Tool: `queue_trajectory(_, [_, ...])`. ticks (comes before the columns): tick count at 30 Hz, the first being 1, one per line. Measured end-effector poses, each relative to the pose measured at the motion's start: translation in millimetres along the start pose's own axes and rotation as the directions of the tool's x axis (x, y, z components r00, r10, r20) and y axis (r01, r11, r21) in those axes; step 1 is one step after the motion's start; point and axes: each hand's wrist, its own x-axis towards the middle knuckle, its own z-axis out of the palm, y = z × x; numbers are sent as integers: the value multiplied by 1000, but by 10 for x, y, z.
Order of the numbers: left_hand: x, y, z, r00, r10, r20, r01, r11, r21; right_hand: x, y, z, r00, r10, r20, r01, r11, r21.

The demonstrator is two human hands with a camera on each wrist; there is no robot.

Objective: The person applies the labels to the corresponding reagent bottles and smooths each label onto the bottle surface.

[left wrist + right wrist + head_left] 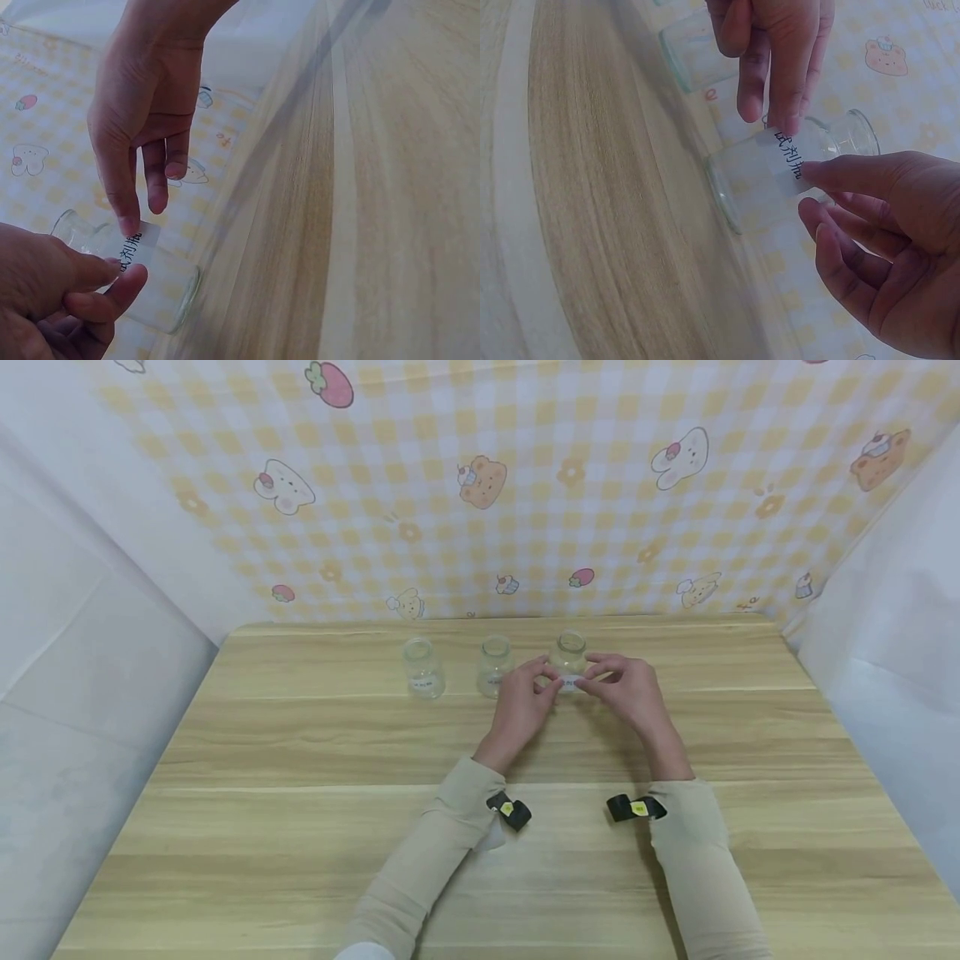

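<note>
A small white paper label point(789, 159) with black handwriting lies across the front of a clear glass jar point(572, 647). This jar stands upright and uncapped, the rightmost of three in a row. From its left side my left hand point(527, 693) holds one end of the label, thumb tip on the paper and index fingertip close by. On the other side my right hand point(628, 687) holds the opposite end with thumb and index finger. The right thumb point(126, 214) shows on the label's upper part in the left wrist view. The remaining right fingers curve loosely beside the jar.
To the left stand a middle jar point(495, 652), partly behind my left hand, and a left jar point(423, 664), both with white labels. The wooden table point(300, 827) meets a yellow checked cloth point(420, 543) at the back. White sheets hang on both sides.
</note>
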Motion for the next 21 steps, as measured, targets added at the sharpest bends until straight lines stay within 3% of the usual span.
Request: queue_trajectory(21, [-9, -39, 21, 1000, -1, 10, 1, 1000, -23, 21, 14, 20, 1000, -23, -18, 22, 998, -58])
